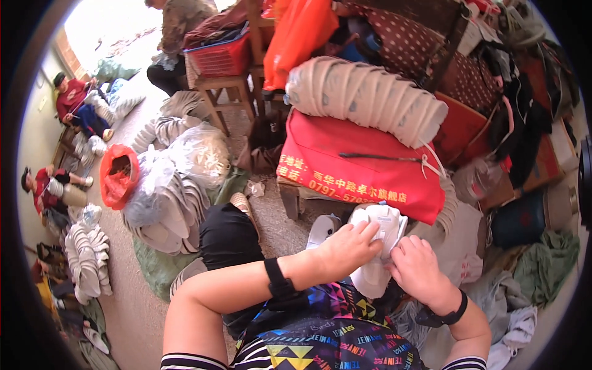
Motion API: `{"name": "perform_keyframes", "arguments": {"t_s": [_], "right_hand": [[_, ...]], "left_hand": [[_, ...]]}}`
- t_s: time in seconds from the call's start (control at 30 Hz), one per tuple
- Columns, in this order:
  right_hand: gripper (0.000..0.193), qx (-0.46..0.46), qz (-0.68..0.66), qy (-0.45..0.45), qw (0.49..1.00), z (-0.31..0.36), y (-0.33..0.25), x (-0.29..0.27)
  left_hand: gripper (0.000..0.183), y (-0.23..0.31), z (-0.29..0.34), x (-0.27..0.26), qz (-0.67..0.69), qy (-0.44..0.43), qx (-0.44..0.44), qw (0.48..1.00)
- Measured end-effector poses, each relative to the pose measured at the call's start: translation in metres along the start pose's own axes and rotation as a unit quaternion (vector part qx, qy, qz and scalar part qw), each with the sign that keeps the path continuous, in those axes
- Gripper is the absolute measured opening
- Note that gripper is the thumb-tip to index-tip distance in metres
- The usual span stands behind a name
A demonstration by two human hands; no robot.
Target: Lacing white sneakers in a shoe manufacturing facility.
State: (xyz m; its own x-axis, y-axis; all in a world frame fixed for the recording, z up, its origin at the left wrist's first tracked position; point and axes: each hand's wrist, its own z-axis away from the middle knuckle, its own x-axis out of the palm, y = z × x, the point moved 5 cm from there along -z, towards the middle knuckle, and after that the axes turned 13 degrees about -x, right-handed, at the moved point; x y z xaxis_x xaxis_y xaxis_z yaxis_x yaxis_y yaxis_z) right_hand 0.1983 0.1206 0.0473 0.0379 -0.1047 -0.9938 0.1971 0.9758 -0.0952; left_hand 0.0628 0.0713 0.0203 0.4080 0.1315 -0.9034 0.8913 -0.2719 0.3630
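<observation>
On the rough grey concrete floor [271, 216] of a cluttered room, a bright red printed cloth [314, 139] drapes a low stand ahead of you. The white, soft-looking shoe upper [388, 228] lies between your hands, above your lap, its long axis running roughly from you toward the cloth. Your left hand [351, 250] grips across its left side; your right hand [419, 268], equally near, pinches its right edge.

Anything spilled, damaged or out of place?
No clear spill or damage. One stray: a crumpled pale scrap lies loose on the floor left of the red cloth, while shoe pieces are stacked. Nothing odd at the left hand, right hand or white shoe piece.
</observation>
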Motion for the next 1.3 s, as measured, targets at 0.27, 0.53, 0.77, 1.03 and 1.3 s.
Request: {"name": "perform_keyframes", "arguments": {"t_s": [0.27, 0.53, 0.77, 1.03, 1.3], "right_hand": [[0.032, -0.053, -0.149, -0.049, 0.986, -0.015, 0.018, -0.002], [0.035, -0.047, -0.174, -0.112, 0.977, -0.02, 0.026, 0.007], [0.04, -0.064, -0.097, -0.092, 0.989, -0.021, 0.02, 0.009], [0.038, -0.043, -0.129, -0.062, 0.989, -0.017, 0.026, 0.01], [0.037, -0.029, -0.163, -0.019, 0.986, -0.012, 0.035, 0.019]], "left_hand": [[0.023, -0.006, -0.008, 0.022, -0.009, -0.109, -0.009, 0.994], [0.035, -0.012, -0.018, 0.025, -0.016, -0.18, -0.011, 0.983], [0.039, -0.009, -0.022, 0.024, -0.021, -0.172, 0.003, 0.985], [0.008, -0.012, -0.018, 0.02, -0.055, -0.069, -0.047, 0.995], [0.017, -0.019, -0.018, 0.03, 0.063, -0.076, -0.18, 0.979]]}}
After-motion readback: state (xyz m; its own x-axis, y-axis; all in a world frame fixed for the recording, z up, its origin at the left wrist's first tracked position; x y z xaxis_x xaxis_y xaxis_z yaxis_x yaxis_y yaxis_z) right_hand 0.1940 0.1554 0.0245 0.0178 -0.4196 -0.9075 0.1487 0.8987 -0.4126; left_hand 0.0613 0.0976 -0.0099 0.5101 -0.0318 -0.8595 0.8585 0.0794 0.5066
